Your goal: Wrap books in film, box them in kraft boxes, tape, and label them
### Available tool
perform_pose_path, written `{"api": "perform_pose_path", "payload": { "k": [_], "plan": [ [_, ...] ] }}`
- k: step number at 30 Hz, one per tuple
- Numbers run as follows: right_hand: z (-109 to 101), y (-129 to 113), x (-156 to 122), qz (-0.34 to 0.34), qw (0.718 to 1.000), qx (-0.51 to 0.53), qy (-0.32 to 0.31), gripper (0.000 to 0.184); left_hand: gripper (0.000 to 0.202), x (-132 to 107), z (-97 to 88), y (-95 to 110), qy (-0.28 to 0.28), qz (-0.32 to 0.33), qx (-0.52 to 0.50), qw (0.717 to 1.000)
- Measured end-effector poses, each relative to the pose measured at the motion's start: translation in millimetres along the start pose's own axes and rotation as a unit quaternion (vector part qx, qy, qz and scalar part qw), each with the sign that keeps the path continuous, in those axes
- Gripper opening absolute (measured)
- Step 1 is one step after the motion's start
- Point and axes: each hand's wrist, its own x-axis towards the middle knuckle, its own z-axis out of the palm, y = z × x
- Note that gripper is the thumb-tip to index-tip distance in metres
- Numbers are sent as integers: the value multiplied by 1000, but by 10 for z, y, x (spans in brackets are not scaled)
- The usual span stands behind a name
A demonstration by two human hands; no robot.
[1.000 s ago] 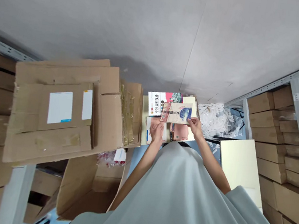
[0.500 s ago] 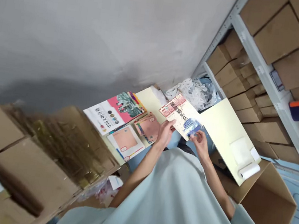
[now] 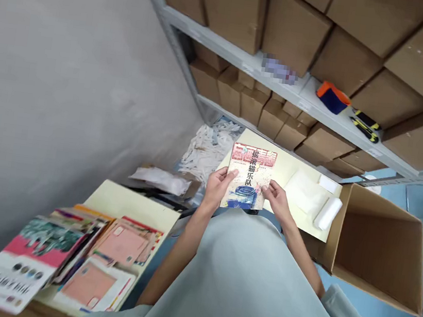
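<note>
A thin magazine (image 3: pixel 248 176) with a red-patterned top, dark Chinese lettering and a blue swirl is held up in front of me by both hands. My left hand (image 3: pixel 216 186) grips its left edge, thumb on the cover. On the opposite edge, my right hand (image 3: pixel 275 195) pinches it near the lower right. Behind and to the right lies a cream tabletop (image 3: pixel 287 160) bearing a white roll (image 3: pixel 328 213) and a pale translucent sheet (image 3: pixel 307 193). Stacked magazines (image 3: pixel 24 264) with pink, white and green covers rest on another cream table (image 3: pixel 113 195) at lower left.
Shelves (image 3: pixel 247 62) packed with cardboard boxes (image 3: pixel 294 29) rise at the back. An open carton (image 3: pixel 378 253) stands at the right. White paper scraps (image 3: pixel 207 150) are heaped by the wall. An orange-and-navy item (image 3: pixel 333 97) and yellow-black cutters (image 3: pixel 364 125) lie on a shelf.
My view has swung right, toward the shelves and the right-hand table. The magazine has turned more upright and stays in both hands; the stacked magazines now appear lower left.
</note>
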Motion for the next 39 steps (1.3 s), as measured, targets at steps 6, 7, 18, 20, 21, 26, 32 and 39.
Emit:
{"api": "perform_pose_path", "payload": {
  "k": [6, 7, 18, 20, 21, 26, 32, 39],
  "plan": [
    [-804, -149, 211, -13, 996, 16, 86, 61, 65, 439, 772, -104, -100, -66, 18, 993],
    [-884, -158, 232, -15, 994, 19, 103, 61, 64, 505, 839, -115, -115, -77, 27, 990],
    [-925, -210, 303, -20, 954, -23, 298, 70, 54, 984, 1164, -93, -181, -93, 60, 977],
    [-814, -270, 347, -46, 932, -89, 348, 63, 58, 1024, 1155, -42, -172, -89, 65, 979],
    [-731, -302, 377, -53, 929, -111, 349, 60, 59, 1033, 1149, -17, -166, -81, 68, 980],
    [-139, -465, 548, -52, 963, -77, 253, 71, 49, 868, 1176, 116, -152, 6, 139, 979],
    [19, -617, 623, -62, 928, -24, 367, 57, 40, 671, 1127, 354, -301, 154, 238, 911],
    [-338, -782, 437, -45, 954, 44, 292, 58, 73, 1221, 763, 463, -201, 34, 207, 957]
  ]
}}
